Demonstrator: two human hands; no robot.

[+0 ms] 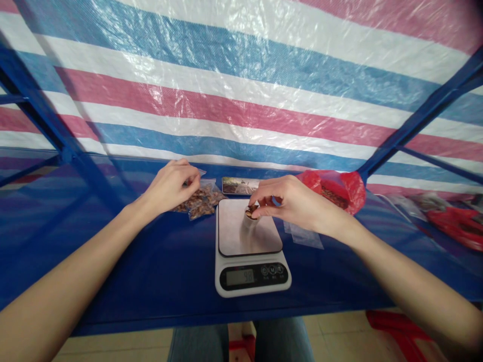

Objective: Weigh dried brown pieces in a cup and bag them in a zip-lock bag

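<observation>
Now weighing | right hand fingers pinching brown bits over cup on scale | left hand fingers gripping bags | next: release gently, judging by display.

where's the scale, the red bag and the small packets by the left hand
scale (249, 236), head view, steel platform
red bag (341, 188), head view, crumpled side
small packets (202, 203), head view, top of the pile

I count two hands, left hand and right hand, one scale below the right, one small cup at its fingertips, roughly three packets under the left, one red bag beyond the right, one card between them.
</observation>
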